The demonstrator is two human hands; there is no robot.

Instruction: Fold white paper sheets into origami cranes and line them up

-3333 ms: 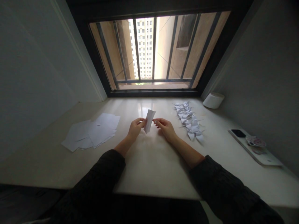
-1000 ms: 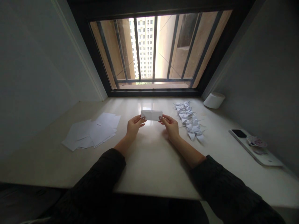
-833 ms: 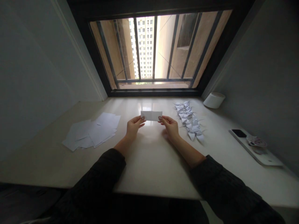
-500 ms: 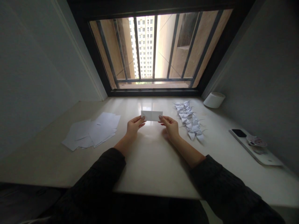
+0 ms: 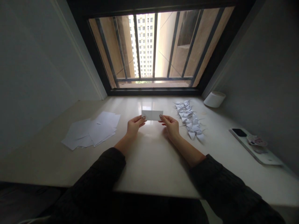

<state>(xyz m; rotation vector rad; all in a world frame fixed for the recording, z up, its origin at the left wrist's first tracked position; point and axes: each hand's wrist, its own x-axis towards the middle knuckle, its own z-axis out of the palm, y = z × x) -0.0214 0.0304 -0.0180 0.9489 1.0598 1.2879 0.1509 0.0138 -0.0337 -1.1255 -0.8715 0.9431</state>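
A folded white paper (image 5: 152,115), a narrow rectangle with faint creases, is held up level above the sill in both hands. My left hand (image 5: 134,125) pinches its left end, thumb in front. At the other end, my right hand (image 5: 171,125) pinches it the same way. To the left lies a loose pile of white paper sheets (image 5: 102,129), overlapping at odd angles. Folded paper cranes (image 5: 188,116) stand packed in a column just right of my right hand.
The pale sill (image 5: 154,168) ends at a front edge close to my body. On the right lie a phone (image 5: 255,146) and, farther back, a white rounded object (image 5: 214,99) by the wall. A barred window (image 5: 154,53) closes off the back.
Both hands keep their grip on the folded paper, which stays almost where it was. The view has shifted very slightly.
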